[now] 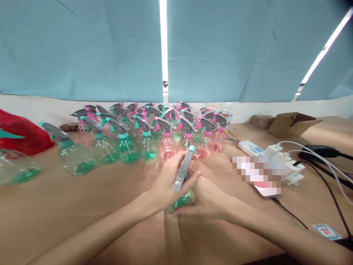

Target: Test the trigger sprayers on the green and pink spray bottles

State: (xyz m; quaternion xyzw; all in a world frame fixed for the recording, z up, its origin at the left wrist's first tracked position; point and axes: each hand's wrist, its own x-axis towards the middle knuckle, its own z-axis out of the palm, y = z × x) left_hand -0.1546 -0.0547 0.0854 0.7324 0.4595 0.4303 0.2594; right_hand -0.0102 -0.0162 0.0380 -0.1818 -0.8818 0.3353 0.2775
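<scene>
A green spray bottle (185, 199) with a grey trigger head and teal nozzle stands in front of me, between my hands. My left hand (168, 180) is wrapped round the neck and the spray head. Lower down, my right hand (206, 197) grips the bottle's body from the right, its thumb across the near side. The nozzle points away from me. Behind my hands, several green spray bottles (128, 149) and several pink spray bottles (167, 145) stand in rows.
A red bag (24, 132) lies at the far left. On the right are a white power strip (249, 148) with plugs and cables, a phone (266, 189) partly pixelated, and a black cable. An open cardboard box (289, 125) sits at the back right.
</scene>
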